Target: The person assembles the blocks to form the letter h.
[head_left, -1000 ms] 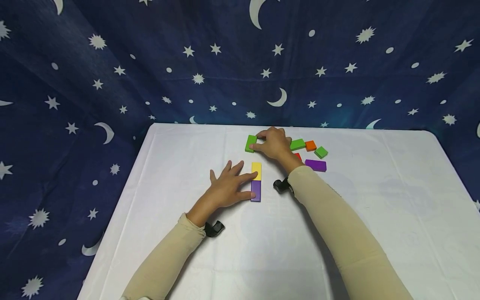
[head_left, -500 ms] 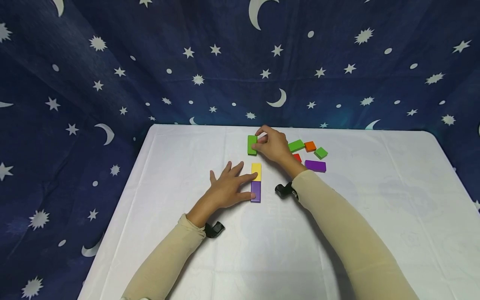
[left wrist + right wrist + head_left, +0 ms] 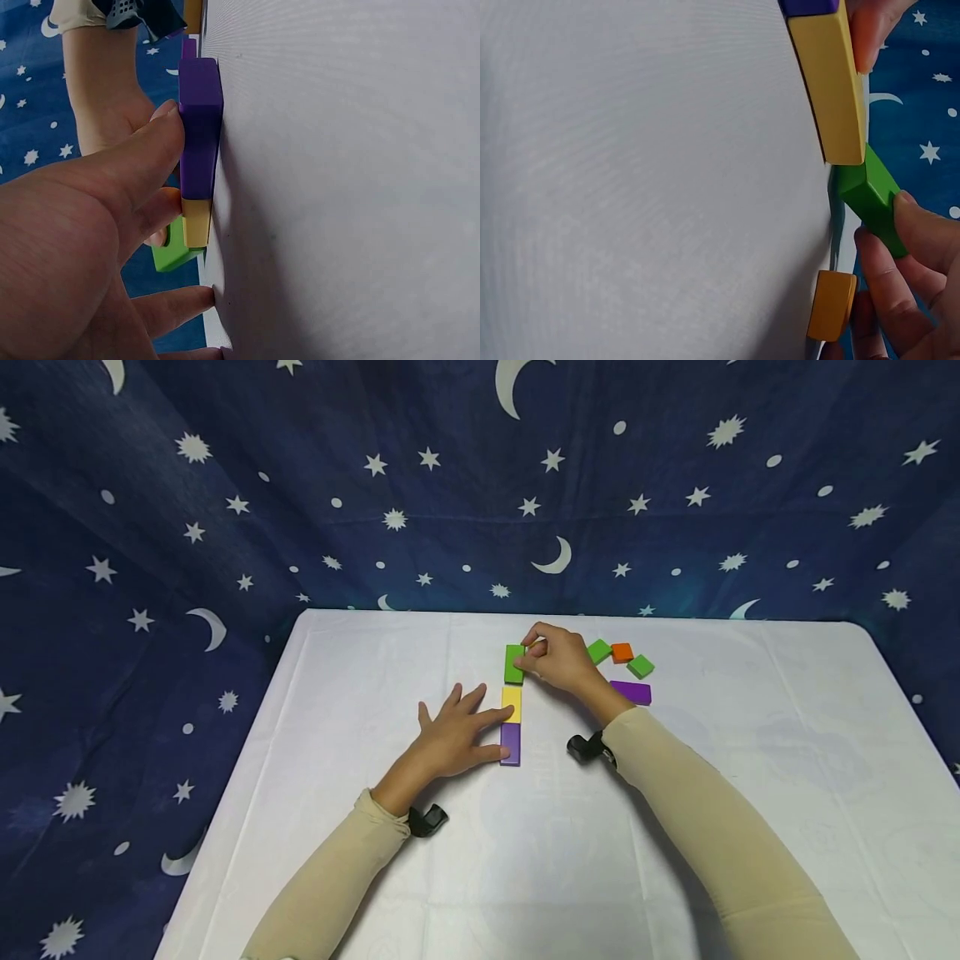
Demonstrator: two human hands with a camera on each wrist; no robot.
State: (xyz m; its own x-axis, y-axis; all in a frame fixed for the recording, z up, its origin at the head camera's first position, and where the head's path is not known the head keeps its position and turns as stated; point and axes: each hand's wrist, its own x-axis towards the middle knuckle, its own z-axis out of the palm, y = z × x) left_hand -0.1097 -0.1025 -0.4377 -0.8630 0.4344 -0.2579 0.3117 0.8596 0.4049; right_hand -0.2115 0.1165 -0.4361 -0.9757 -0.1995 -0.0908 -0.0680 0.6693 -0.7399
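Note:
In the head view, my left hand lies with fingers spread beside a row of two blocks. Its thumb touches the purple block and its index finger the yellow block, which sit end to end. My right hand pinches a green block between thumb and fingers, just beyond the yellow block's far end. In the right wrist view this green block is tilted, one end close by the yellow block. A small orange-yellow block stands on the table by the right fingers.
Right of my right hand lie another green block, an orange block, a smaller green block and a purple block. The white-covered table ends at a dark blue starry cloth.
My right hand has brought the green block nearer and slightly right, into line with the yellow one. A red block seen before is now hidden by that hand. The left hand stays put.

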